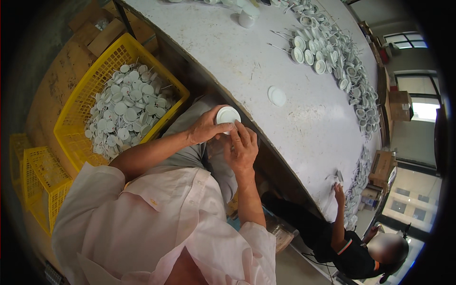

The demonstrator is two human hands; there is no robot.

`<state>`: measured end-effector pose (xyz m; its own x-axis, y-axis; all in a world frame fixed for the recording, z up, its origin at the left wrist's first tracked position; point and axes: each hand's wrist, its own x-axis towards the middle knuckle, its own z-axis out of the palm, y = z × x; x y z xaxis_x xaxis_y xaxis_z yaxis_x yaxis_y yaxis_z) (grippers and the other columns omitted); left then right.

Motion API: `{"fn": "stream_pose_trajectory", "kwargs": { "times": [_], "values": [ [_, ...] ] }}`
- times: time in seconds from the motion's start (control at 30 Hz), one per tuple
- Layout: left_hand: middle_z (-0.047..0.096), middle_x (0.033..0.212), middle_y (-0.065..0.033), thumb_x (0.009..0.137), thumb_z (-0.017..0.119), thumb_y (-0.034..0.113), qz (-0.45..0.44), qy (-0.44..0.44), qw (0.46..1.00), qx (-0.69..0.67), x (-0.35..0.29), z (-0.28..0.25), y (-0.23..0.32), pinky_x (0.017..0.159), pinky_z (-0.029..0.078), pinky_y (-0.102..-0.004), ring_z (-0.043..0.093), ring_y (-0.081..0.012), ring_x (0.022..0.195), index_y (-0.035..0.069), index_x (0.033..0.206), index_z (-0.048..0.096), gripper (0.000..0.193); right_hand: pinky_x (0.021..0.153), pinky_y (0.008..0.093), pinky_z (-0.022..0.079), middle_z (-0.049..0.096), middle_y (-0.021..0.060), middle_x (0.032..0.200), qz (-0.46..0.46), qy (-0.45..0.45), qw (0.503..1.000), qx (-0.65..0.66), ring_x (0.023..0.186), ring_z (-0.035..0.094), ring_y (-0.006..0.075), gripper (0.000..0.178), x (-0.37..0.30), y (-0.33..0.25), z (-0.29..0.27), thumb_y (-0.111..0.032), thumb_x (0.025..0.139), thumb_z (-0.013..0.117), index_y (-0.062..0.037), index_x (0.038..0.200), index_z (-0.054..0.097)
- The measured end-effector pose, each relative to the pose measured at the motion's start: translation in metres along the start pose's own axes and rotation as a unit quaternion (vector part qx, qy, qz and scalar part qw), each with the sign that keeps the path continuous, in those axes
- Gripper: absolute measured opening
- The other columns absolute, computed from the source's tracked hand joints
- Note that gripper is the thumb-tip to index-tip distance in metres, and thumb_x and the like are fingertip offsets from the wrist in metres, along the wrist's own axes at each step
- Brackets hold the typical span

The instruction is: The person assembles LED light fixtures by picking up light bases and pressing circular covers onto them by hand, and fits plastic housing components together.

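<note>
A white round plastic disc with a raised rim (228,114) is held up above my lap, close to the table edge. My left hand (207,125) grips it from the left, thumb laid across its lower edge. From below, my right hand (242,148) has curled fingers pressed to the disc's lower right edge. What lies behind the disc is hidden. On the table, a single flat white disc (276,96) rests beyond my hands.
To my left, a yellow plastic basket (71,124) holds many white discs with wires. Similar wired parts (319,53) are heaped along the white table (247,64). A white roll-like object (248,17) stands at the far side. A co-worker (351,247) reaches onto the table at right.
</note>
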<state>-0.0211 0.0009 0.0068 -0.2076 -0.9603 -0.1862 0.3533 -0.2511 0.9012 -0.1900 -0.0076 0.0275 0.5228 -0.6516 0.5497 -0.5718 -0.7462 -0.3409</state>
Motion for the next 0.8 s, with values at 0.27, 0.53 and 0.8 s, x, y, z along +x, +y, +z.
{"fn": "stream_pose_trajectory", "kwargs": {
  "times": [0.27, 0.53, 0.8],
  "values": [
    [0.056, 0.108, -0.0079, 0.092, 0.053, 0.023, 0.008, 0.042, 0.999, 0.003, -0.004, 0.005, 0.006, 0.059, 0.051, -0.0215, 0.057, -0.0106, 0.088, 0.006, 0.13, 0.04, 0.044, 0.078, 0.0356, 0.048, 0.06, 0.0053, 0.116, -0.025, 0.017, 0.999, -0.024, 0.094, 0.057, 0.0275, 0.049, 0.006, -0.005, 0.002, -0.009, 0.063, 0.073, -0.0114, 0.111, 0.063],
    [0.059, 0.105, -0.011, 0.091, 0.052, 0.022, 0.043, 0.093, 0.994, 0.027, 0.002, 0.006, -0.004, 0.07, 0.052, -0.0257, 0.058, -0.0149, 0.091, 0.002, 0.126, 0.044, 0.041, 0.076, 0.0336, 0.046, 0.062, 0.0033, 0.113, -0.046, 0.036, 0.998, -0.04, 0.095, 0.058, 0.0235, 0.049, 0.007, -0.004, 0.01, -0.011, 0.064, 0.075, -0.0122, 0.112, 0.064],
    [0.061, 0.105, -0.0123, 0.089, 0.054, 0.019, 0.079, 0.089, 0.989, 0.082, 0.007, 0.015, -0.006, 0.08, 0.05, -0.0302, 0.058, -0.0172, 0.094, 0.001, 0.121, 0.049, 0.037, 0.078, 0.0339, 0.046, 0.063, 0.005, 0.112, -0.055, 0.049, 0.995, -0.072, 0.096, 0.057, 0.0248, 0.043, -0.002, 0.001, 0.006, -0.008, 0.066, 0.073, -0.0086, 0.109, 0.065]
  ]
}}
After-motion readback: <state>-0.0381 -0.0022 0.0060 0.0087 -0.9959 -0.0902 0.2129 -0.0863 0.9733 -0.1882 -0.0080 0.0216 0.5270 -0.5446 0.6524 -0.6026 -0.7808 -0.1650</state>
